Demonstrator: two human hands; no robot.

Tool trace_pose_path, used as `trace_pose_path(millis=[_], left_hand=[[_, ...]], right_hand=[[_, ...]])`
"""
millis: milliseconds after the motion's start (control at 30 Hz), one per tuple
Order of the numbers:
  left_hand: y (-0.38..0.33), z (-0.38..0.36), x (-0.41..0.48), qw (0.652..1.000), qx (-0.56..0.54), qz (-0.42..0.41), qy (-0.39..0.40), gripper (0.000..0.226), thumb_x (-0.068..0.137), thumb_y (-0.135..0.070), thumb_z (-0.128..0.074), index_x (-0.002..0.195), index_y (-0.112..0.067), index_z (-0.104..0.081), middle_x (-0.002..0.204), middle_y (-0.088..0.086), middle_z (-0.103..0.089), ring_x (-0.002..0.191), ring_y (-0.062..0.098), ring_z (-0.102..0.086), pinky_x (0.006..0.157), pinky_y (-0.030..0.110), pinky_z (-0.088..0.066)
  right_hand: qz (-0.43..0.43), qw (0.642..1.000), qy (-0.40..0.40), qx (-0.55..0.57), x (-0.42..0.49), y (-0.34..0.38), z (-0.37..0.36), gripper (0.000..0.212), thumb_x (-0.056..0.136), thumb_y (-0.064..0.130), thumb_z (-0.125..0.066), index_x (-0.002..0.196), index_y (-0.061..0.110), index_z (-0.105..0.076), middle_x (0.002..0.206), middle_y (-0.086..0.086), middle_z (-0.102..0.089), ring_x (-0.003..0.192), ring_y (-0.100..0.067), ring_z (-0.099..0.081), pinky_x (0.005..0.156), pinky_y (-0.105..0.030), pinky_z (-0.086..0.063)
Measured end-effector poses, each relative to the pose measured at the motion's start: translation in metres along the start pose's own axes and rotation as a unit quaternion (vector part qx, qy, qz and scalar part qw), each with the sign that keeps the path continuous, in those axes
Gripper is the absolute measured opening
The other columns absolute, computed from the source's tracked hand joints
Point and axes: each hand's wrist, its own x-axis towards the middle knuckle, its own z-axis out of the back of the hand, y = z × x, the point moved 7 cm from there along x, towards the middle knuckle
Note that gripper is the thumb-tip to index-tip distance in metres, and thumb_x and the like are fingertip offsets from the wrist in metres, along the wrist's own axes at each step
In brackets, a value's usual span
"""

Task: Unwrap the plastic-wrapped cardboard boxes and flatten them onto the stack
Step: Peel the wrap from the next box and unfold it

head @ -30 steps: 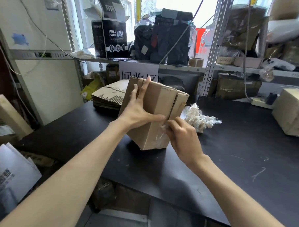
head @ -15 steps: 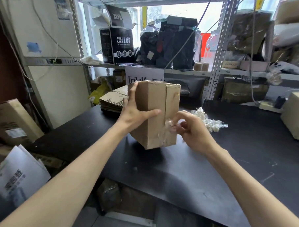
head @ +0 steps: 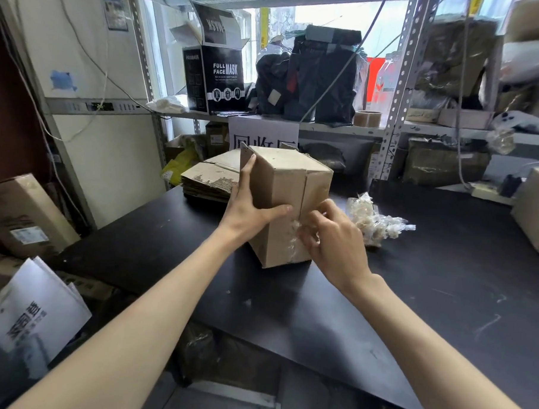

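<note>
A brown cardboard box (head: 281, 186) stands upright on the black table (head: 443, 289), with a strip of clear plastic tape (head: 293, 236) down its front seam. My left hand (head: 249, 209) grips the box's left side, thumb across the front. At the seam, my right hand (head: 331, 238) pinches the clear tape low on the front. Behind the box on the left lies the stack of flattened cardboard (head: 210, 180). A crumpled wad of removed plastic wrap (head: 372, 221) lies on the table to the right.
Another cardboard box (head: 536, 209) sits at the table's right edge. Metal shelving (head: 400, 86) behind holds a black mask box (head: 216, 78), dark bags, a tape roll (head: 367, 118) and wrapped parcels. Boxes and papers (head: 31, 314) lie low on the left.
The box has turned a little, so its top face shows. My right hand has gone from the lower right edge to the front seam, and still pinches the clear tape.
</note>
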Motion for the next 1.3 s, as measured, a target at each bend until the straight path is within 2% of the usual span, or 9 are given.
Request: trace_pose_path(millis=[167,267,500,633,733,900,1000,1133,1300], left_hand=[[0.006,-0.005,0.002,1.000,-0.007,0.006,-0.007,0.122,0.046,-0.068,-0.076,0.147,-0.060,-0.007,0.151,0.008,-0.040,0.137,0.024,-0.044,0.115,0.047,-0.039],[0.002,0.000,0.003,1.000,-0.014,-0.010,-0.007,0.119,0.052,-0.068,-0.074,0.152,-0.054,-0.010,0.157,0.004,-0.034,0.141,0.020,-0.038,0.116,0.040,-0.035],[-0.027,0.021,0.006,0.998,0.031,-0.051,0.007,0.082,0.083,-0.043,-0.072,0.155,-0.039,-0.032,0.155,0.005,-0.034,0.129,0.010,-0.035,0.101,0.026,-0.026],[-0.036,0.022,-0.007,0.991,0.082,-0.072,0.080,0.100,0.055,-0.073,-0.070,0.146,-0.060,-0.031,0.152,-0.002,-0.033,0.139,0.020,-0.033,0.114,0.045,-0.033],[-0.033,0.012,-0.016,0.970,0.163,-0.074,0.166,0.112,0.048,-0.069,-0.086,0.137,-0.077,-0.018,0.156,-0.007,-0.021,0.147,0.026,-0.020,0.118,0.057,-0.028],[-0.039,0.003,-0.015,0.957,0.211,-0.087,0.180,0.100,0.068,-0.044,-0.090,0.141,-0.068,-0.026,0.144,0.000,-0.033,0.138,0.029,-0.030,0.111,0.058,-0.039],[-0.041,-0.004,-0.014,0.951,0.229,-0.079,0.189,0.095,0.073,-0.042,-0.086,0.143,-0.065,-0.027,0.145,0.004,-0.031,0.139,0.034,-0.029,0.109,0.057,-0.039],[-0.040,-0.007,-0.015,0.944,0.262,-0.079,0.186,0.080,0.082,-0.036,-0.080,0.146,-0.052,-0.035,0.152,0.009,-0.023,0.141,0.036,-0.023,0.109,0.048,-0.032],[-0.031,0.004,-0.016,0.946,0.249,-0.082,0.190,0.091,0.073,-0.028,-0.086,0.144,-0.052,-0.035,0.148,0.007,-0.026,0.138,0.034,-0.027,0.107,0.042,-0.033]], right_hand=[[0.001,0.999,0.023,-0.032,-0.006,0.000,-0.020,0.030,0.065,-0.002,-0.079,0.083,0.006,-0.057,0.085,-0.010,-0.055,0.068,-0.034,-0.058,0.046,-0.034,-0.040],[-0.060,0.993,-0.001,0.099,0.003,-0.013,-0.016,0.013,0.081,-0.006,-0.065,0.089,0.002,-0.062,0.092,-0.009,-0.057,0.075,-0.031,-0.059,0.064,-0.038,-0.048],[-0.170,0.923,0.004,0.346,0.036,-0.025,0.001,0.029,0.083,-0.016,-0.055,0.085,0.009,-0.070,0.080,-0.007,-0.073,0.081,-0.029,-0.071,0.076,-0.046,-0.057],[-0.186,0.915,0.018,0.357,0.042,-0.033,0.013,0.034,0.086,-0.016,-0.051,0.107,0.009,-0.060,0.074,-0.007,-0.068,0.070,-0.027,-0.066,0.075,-0.050,-0.056],[-0.206,0.899,0.040,0.385,0.040,-0.037,0.016,0.029,0.090,-0.014,-0.051,0.100,0.013,-0.052,0.076,-0.012,-0.065,0.068,-0.030,-0.064,0.071,-0.051,-0.056],[-0.236,0.885,0.032,0.400,0.024,-0.042,0.015,0.021,0.090,-0.009,-0.062,0.084,0.010,-0.068,0.098,-0.019,-0.063,0.075,-0.025,-0.070,0.070,-0.039,-0.062],[-0.233,0.893,0.039,0.384,0.020,-0.041,0.011,0.018,0.089,-0.009,-0.062,0.089,0.007,-0.068,0.085,-0.009,-0.070,0.077,-0.016,-0.069,0.078,-0.040,-0.061],[-0.205,0.928,0.061,0.304,0.019,-0.030,0.006,0.033,0.075,0.012,-0.084,0.104,0.016,-0.070,0.100,0.001,-0.065,0.093,-0.011,-0.063,0.082,-0.026,-0.054],[-0.217,0.920,0.031,0.325,0.030,-0.028,0.006,0.033,0.063,0.004,-0.089,0.088,0.019,-0.072,0.084,0.004,-0.068,0.070,-0.005,-0.062,0.065,-0.020,-0.050]])
